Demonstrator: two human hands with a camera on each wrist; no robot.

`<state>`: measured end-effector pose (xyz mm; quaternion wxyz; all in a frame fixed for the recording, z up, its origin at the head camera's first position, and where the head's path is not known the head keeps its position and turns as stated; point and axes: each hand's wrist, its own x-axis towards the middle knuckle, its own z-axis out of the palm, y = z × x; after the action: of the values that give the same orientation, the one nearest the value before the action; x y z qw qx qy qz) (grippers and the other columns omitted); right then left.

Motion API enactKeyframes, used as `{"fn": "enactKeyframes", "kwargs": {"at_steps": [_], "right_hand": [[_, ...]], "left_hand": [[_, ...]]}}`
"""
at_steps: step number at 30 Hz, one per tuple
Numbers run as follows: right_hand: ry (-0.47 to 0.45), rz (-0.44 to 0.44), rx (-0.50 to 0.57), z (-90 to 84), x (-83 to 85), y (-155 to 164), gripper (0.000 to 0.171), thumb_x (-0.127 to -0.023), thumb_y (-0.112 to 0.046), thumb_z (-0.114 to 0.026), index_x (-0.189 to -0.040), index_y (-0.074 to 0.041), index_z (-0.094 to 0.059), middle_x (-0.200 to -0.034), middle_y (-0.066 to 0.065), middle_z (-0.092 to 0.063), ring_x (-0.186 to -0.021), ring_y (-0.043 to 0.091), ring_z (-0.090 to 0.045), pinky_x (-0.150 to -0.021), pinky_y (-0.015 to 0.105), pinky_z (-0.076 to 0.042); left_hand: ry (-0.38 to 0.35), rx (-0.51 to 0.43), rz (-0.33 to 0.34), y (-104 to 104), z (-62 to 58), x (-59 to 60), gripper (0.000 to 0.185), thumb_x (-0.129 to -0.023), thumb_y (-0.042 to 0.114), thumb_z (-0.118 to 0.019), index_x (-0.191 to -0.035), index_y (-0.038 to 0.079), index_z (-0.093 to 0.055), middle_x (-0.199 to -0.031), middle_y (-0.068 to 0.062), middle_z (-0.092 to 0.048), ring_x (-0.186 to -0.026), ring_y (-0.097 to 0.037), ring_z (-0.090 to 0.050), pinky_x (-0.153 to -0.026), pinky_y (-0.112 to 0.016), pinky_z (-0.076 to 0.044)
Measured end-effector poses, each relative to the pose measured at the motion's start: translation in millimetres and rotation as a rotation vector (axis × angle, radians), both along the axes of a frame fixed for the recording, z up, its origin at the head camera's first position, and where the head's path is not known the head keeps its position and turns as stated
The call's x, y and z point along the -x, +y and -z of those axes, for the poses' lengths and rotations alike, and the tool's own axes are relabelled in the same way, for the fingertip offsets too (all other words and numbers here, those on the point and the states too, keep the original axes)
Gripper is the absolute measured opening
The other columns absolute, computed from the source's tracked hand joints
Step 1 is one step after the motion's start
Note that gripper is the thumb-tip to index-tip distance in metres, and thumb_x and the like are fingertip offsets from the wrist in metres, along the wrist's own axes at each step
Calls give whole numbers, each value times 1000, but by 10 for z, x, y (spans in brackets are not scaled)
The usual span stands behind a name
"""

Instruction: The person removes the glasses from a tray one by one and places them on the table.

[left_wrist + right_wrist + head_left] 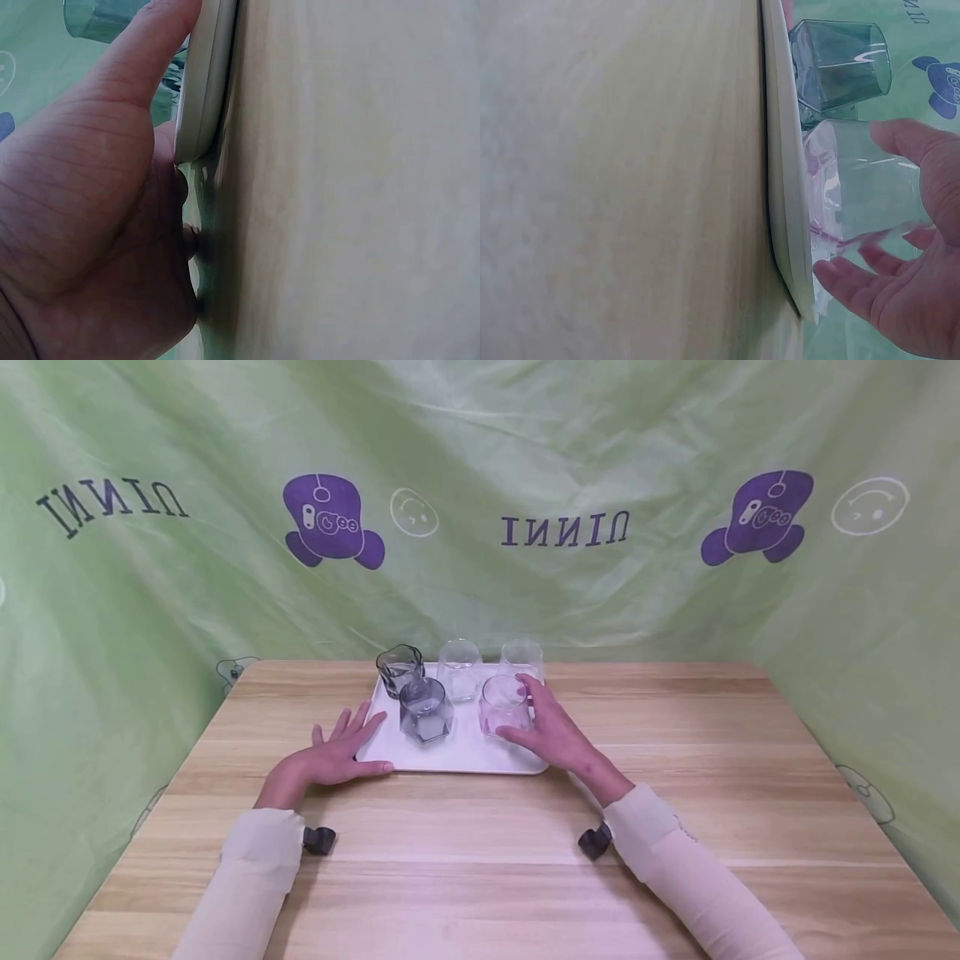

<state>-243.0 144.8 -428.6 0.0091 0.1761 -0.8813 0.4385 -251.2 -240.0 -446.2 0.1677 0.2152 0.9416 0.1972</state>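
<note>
A white tray (465,756) sits mid-table and carries several glasses. My right hand (543,727) wraps round the pinkish clear glass (501,706) at the tray's front right. In the right wrist view the thumb and fingers of the right hand (907,300) close on either side of that glass (862,180), which stands on the tray (784,187). My left hand (351,742) lies with spread, straight fingers on the tray's front left corner. In the left wrist view the left hand (90,187) has its thumb along the tray's rim (206,90). A grey faceted glass (425,712) stands between the hands.
A dark grey glass (400,668) and two clear glasses (459,668) (521,660) stand along the tray's back. The wooden table (675,735) stretches out on both sides and toward me. A green printed cloth (480,443) hangs behind and beside it.
</note>
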Motion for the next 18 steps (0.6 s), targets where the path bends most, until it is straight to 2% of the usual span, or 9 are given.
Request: {"fn": "enactKeyframes", "kwargs": {"at_steps": [8, 18], "right_hand": [[59, 15, -8, 7, 0, -16, 87, -86, -21, -86, -153, -4, -32, -132, 27, -49, -118, 35, -52, -99, 52, -48], [64, 7, 32, 9, -26, -41, 80, -85, -12, -86, -146, -1, -36, -137, 27, -48, -117, 36, -53, -99, 50, -49]], "left_hand": [[-2, -25, -23, -6, -19, 6, 103, -92, 65, -64, -166, 12, -16, -170, -18, 10, -151, -52, 11, -103, -81, 14], [46, -64, -49, -11, -20, 0, 106, -85, 65, -74, -163, 10, -29, -170, -21, -1, -150, -55, 1, -103, -85, 5]]}}
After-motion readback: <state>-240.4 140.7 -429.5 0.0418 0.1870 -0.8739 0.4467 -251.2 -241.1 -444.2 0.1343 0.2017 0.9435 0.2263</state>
